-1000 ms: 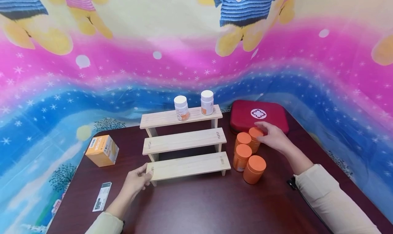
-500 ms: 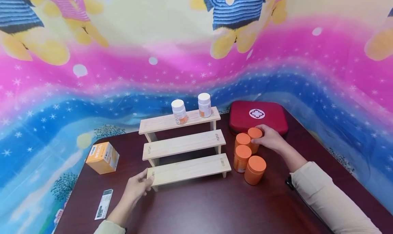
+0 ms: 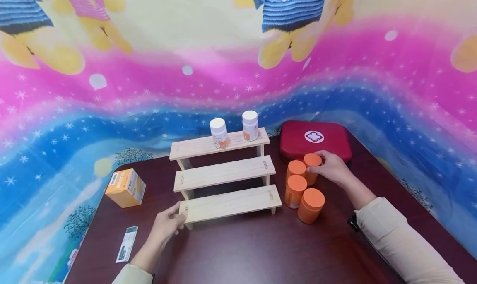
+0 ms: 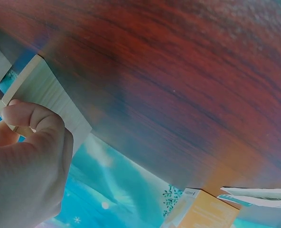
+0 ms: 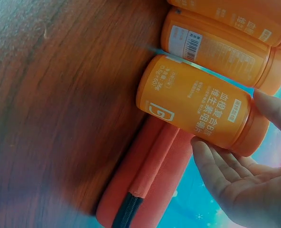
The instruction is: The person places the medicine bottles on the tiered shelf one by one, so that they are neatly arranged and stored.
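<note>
A three-tier wooden stand sits mid-table. My left hand grips the left end of its lowest tier, thumb on top; the left wrist view shows the fingers curled round the board. On the right are several orange bottles with orange lids. My right hand holds the rearmost orange bottle near its lid. In the right wrist view, this labelled bottle has the thumb on one side and fingertips on the other, its base seemingly on the table. Two white bottles, left and right, stand on the top tier.
Behind the orange bottles lies a red first-aid case with a white emblem. An orange-yellow carton stands at the left, with a flat white-and-green packet nearer me. A patterned cloth hangs behind the dark table.
My right hand has closed in from around the rearmost orange bottle's right side and now holds it. The left hand stays at the stand. The head view has shifted slightly.
</note>
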`<state>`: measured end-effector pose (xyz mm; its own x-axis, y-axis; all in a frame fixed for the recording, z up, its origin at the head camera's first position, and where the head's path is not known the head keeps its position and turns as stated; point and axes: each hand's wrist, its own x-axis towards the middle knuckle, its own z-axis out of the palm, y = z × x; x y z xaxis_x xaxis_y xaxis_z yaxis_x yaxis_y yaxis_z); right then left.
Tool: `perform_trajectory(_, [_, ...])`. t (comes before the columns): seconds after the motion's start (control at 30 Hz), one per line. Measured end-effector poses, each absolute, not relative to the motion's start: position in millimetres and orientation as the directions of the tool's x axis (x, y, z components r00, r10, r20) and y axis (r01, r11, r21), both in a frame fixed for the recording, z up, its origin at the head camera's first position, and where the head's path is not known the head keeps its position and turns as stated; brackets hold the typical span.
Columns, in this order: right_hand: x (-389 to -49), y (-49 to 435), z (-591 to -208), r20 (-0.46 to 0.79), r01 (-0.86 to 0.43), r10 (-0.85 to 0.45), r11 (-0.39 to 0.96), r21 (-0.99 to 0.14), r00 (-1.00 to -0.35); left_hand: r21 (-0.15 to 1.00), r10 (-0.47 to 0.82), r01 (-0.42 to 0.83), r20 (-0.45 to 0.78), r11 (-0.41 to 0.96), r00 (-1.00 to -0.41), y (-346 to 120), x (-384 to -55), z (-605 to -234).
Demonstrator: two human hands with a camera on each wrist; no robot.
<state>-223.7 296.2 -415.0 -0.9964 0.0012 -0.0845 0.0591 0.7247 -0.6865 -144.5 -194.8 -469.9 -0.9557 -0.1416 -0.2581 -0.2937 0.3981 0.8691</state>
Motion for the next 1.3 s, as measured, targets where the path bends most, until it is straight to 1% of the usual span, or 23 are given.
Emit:
perform_trajectory(0.3, [-221,300,-403,-0.093,0.080,0.020,0.704,-0.706,-0.995,0.871,-0.142,-0.293,-0.258,0.394,-0.956,-196,-146,-472])
perform_trajectory(0.6, [-217,300,-370,-0.059,0.052,0.016,0.730,-0.682,-0.998,0.880,-0.139,-0.282,-0.247,0.383,-0.959,-196,-146,-473])
perform_trajectory(0.8, [-212,292,-347,-0.028,0.029,0.015,0.748,-0.663,-1.000,0.885,-0.134,-0.284,-0.252,0.369,-0.958,-197,-146,-472])
perform_trajectory(1.03, [-206,280,-329,0.024,0.000,0.022,0.748,-0.664,-0.999,0.884,-0.133,-0.286,-0.255,0.371,-0.958,-197,-146,-472])
perform_trajectory(1.3, [-208,262,-304,0.051,-0.013,0.027,0.752,-0.659,-0.998,0.891,-0.132,-0.281,-0.250,0.356,-0.959,-198,-145,-471])
